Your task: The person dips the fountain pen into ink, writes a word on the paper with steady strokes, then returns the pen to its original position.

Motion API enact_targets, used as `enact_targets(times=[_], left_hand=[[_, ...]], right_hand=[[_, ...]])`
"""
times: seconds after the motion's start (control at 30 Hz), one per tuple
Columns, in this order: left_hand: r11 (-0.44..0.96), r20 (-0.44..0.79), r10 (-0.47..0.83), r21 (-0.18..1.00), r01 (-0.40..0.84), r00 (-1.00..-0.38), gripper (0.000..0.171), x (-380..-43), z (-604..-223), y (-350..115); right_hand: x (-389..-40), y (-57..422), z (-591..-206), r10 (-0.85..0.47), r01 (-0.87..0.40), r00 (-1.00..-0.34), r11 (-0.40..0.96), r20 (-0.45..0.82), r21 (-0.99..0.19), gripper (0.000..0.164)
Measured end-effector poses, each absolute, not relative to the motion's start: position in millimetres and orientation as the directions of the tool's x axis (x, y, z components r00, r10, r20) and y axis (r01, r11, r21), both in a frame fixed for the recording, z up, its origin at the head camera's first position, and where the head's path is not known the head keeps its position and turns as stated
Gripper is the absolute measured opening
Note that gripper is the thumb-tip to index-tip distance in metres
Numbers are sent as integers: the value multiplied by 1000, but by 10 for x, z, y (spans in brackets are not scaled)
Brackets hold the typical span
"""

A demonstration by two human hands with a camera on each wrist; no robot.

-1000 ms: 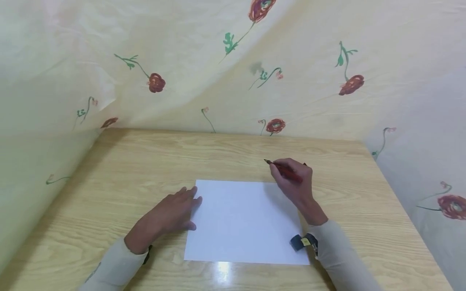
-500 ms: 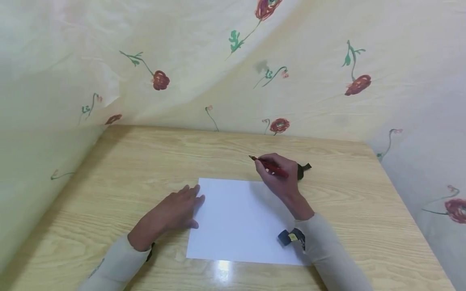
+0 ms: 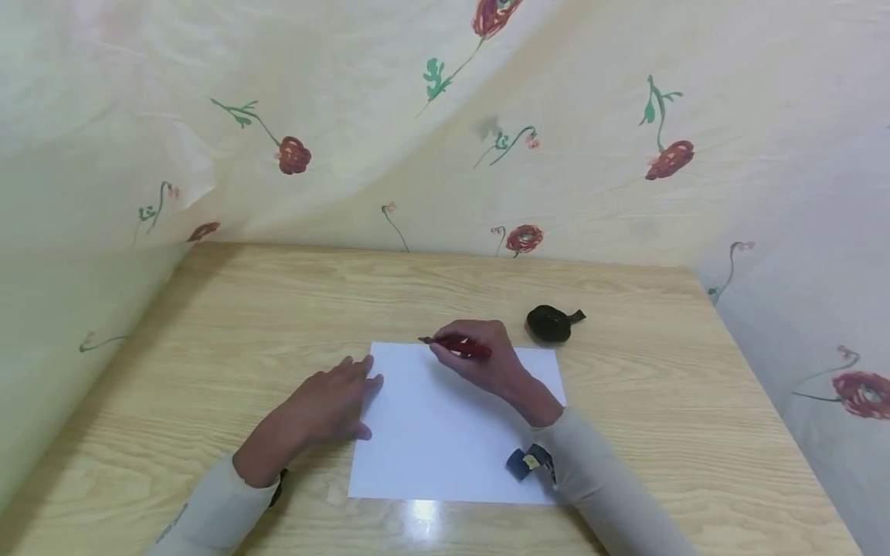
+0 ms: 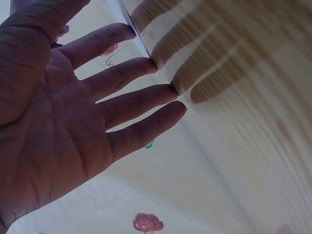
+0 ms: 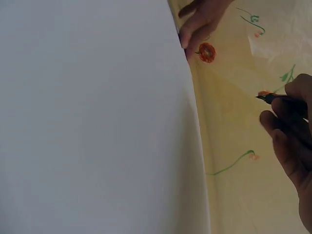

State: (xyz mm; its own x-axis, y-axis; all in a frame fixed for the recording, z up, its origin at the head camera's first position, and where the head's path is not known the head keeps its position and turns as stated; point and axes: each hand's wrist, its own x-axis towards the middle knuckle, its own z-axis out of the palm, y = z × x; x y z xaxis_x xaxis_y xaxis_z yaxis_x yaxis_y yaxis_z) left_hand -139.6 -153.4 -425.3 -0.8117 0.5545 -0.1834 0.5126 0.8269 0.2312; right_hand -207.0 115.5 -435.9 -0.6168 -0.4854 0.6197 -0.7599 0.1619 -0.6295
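Observation:
A blank white sheet of paper (image 3: 431,448) lies on the table in the head view. My left hand (image 3: 316,409) rests at its left edge with fingers spread; in the left wrist view the straight fingers (image 4: 139,100) meet the sheet's edge and the tabletop. Over the sheet's far edge my right hand (image 3: 487,359) pinches a red pen (image 3: 470,347), its dark pointed tip toward the left. The right wrist view shows the pen (image 5: 273,99) held apart from the paper (image 5: 97,122).
A small round black object with a short tab (image 3: 549,324) sits just beyond the sheet's far right corner. The wood-grain table (image 3: 695,386) is bordered at the back and sides by flowered cloth (image 3: 348,116). A dark strap band (image 3: 528,461) is on my right wrist.
My right hand has carried the pen leftward and a little nearer over the sheet. The black object, earlier mostly hidden behind that hand, now shows fully. My left hand stays put.

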Motion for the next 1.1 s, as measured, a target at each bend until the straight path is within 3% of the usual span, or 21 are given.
enact_targets(times=[0.43,1.1], left_hand=[[841,-204,534,232,489,-821,75,-1386,-4224,-1532],[819,-155,566,216,532,-810,75,-1376,-4298,-1519]], right_hand=[[-2054,1155,-4439,-653,-649,-656,230,380,-725,13],[-2045,1100,-4589,-677,-659,-647,265,350,-704,9]])
